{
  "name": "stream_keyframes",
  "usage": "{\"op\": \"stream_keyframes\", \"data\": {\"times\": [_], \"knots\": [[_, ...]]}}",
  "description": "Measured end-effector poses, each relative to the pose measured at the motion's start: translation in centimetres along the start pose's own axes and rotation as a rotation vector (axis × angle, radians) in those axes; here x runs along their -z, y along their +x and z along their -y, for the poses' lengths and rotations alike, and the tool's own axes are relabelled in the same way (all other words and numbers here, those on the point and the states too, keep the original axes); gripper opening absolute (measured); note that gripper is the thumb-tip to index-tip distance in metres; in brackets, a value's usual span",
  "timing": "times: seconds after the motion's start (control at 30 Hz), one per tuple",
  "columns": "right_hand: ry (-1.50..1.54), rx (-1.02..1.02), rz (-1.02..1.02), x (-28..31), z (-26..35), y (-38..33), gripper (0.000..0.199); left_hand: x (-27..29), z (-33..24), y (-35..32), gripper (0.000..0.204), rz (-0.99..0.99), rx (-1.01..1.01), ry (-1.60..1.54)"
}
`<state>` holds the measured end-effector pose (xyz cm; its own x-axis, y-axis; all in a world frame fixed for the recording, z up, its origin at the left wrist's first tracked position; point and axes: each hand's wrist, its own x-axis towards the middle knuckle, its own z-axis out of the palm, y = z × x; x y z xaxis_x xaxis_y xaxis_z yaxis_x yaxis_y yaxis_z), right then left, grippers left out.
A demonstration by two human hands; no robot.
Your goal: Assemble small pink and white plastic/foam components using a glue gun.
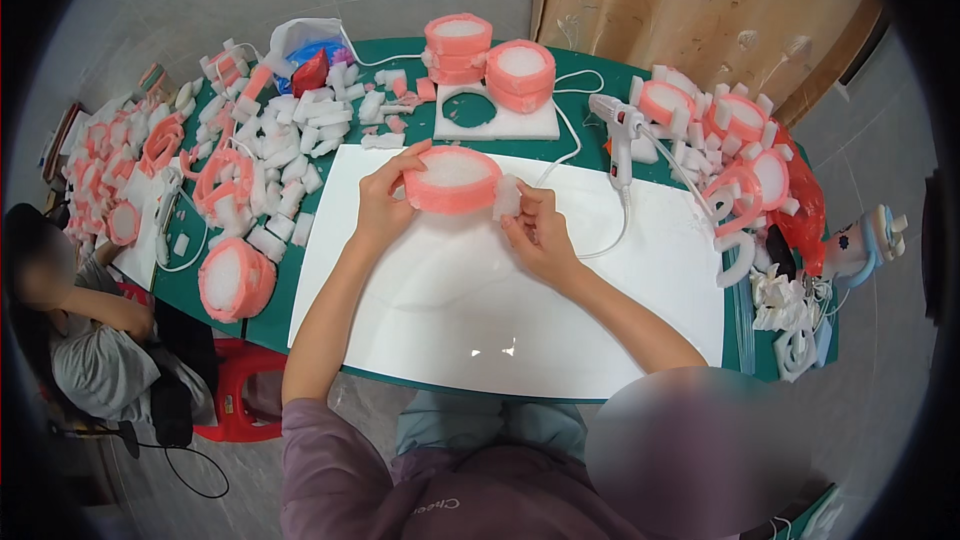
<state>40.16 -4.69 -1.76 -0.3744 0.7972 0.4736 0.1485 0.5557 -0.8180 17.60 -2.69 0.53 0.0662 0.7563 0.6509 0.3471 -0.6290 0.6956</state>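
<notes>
My left hand is closed on the left rim of a round foam piece, which has a pink side band and a white top. In my right hand a small white foam block is pinched between thumb and fingers. That block is against or very close to the right side of the round piece; I cannot tell whether they touch. Both hands are over a white board on the green table. A white glue gun with a cord stands to the right of my hands.
Stacked pink-and-white rounds stand at the back, beside a white foam sheet with a round hole. Loose white foam blocks are heaped at left. More foam rounds and a red bag lie at right. Another person sits at left.
</notes>
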Motion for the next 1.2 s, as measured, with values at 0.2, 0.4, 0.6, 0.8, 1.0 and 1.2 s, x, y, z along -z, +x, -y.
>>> {"op": "stream_keyframes", "data": {"times": [0.2,0.4,0.6,0.8,1.0,1.2], "knots": [[0.007,-0.01,0.0,0.11,-0.01,0.0,0.038,-0.1,-0.05,0.06,0.027,0.005,0.014,-0.017],[0.055,-0.016,-0.058,-0.14,0.18,-0.01,0.042,-0.02,-0.34,0.09,0.027,0.008,0.009,-0.01],[0.036,-0.007,-0.051,-0.19,0.18,0.04,0.041,0.08,-0.32,0.04,0.027,0.007,0.004,-0.007],[-0.012,-0.017,0.007,0.19,0.24,0.07,0.037,-0.06,-0.19,0.09,0.028,0.006,-0.005,0.0],[0.002,-0.017,0.004,0.07,0.13,0.06,0.037,-0.06,-0.4,0.14,0.029,0.006,0.003,0.027],[0.073,-0.013,-0.053,-0.25,-0.02,0.0,0.043,-0.12,-0.67,0.21,0.03,0.008,0.018,0.034]]}}
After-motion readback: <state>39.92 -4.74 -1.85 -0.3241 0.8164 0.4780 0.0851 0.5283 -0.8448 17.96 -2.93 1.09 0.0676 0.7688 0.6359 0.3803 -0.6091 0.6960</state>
